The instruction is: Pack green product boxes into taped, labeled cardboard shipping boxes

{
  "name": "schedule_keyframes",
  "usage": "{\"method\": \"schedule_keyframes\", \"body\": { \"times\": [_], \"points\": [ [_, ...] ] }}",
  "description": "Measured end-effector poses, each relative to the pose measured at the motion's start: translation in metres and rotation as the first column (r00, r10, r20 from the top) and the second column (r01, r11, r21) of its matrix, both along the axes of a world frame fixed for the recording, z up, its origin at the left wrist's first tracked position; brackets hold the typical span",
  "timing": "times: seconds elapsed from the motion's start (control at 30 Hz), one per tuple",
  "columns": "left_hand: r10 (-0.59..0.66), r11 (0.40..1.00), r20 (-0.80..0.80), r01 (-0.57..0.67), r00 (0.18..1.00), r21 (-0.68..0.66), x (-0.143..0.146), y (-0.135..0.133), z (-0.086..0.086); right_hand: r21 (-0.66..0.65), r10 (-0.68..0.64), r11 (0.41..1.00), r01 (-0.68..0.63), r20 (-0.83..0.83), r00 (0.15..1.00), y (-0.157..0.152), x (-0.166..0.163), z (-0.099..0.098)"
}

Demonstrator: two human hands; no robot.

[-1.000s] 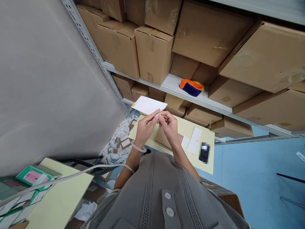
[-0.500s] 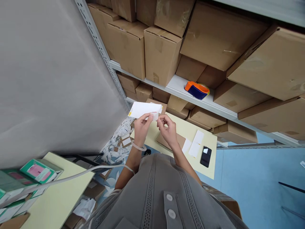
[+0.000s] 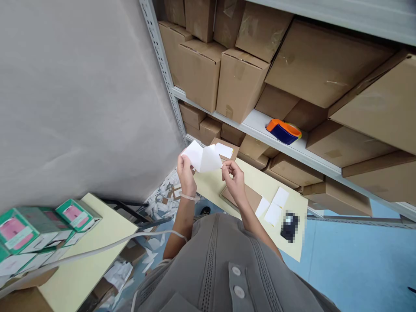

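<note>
My left hand (image 3: 184, 170) pinches one end of a white paper sheet (image 3: 203, 158) held up above a pale yellow table (image 3: 250, 182). My right hand (image 3: 232, 177) pinches a thin layer at the sheet's other end, and the paper folds into a peak between the hands. Below them on the table lie a flat brown cardboard piece (image 3: 247, 197), two white slips (image 3: 274, 207) and a dark phone (image 3: 289, 225).
Metal shelving (image 3: 256, 125) packed with cardboard boxes stands behind the table; an orange and blue tape dispenser (image 3: 283, 131) rests on it. White paper scraps (image 3: 162, 199) litter the floor. At left, a second yellow table (image 3: 87, 260) carries green and pink boxes (image 3: 39, 225). Grey wall at left.
The sheet was held flat; my hands have drawn apart and the paper now bends open between them. The view has shifted left.
</note>
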State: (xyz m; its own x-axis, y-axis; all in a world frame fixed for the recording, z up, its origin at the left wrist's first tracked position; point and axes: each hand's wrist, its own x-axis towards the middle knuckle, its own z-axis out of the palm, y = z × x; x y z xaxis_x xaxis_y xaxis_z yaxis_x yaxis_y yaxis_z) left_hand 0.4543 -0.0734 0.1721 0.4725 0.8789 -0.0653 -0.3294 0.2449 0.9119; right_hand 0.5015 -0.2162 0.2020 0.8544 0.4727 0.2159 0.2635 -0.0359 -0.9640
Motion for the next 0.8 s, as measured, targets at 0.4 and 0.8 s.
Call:
{"method": "schedule_keyframes", "body": {
  "times": [0.4, 0.8],
  "points": [
    [0.411, 0.903, -0.004, -0.408, 0.912, -0.133, -0.066, 0.076, -0.030, 0.159, 0.051, 0.987, -0.022, -0.181, 0.982, 0.029, 0.037, -0.010],
    [0.521, 0.836, -0.022, -0.515, 0.854, -0.188, -0.130, 0.079, -0.036, 0.076, 0.172, 0.984, -0.158, -0.241, 0.955, 0.152, 0.046, -0.059]
  ]
}}
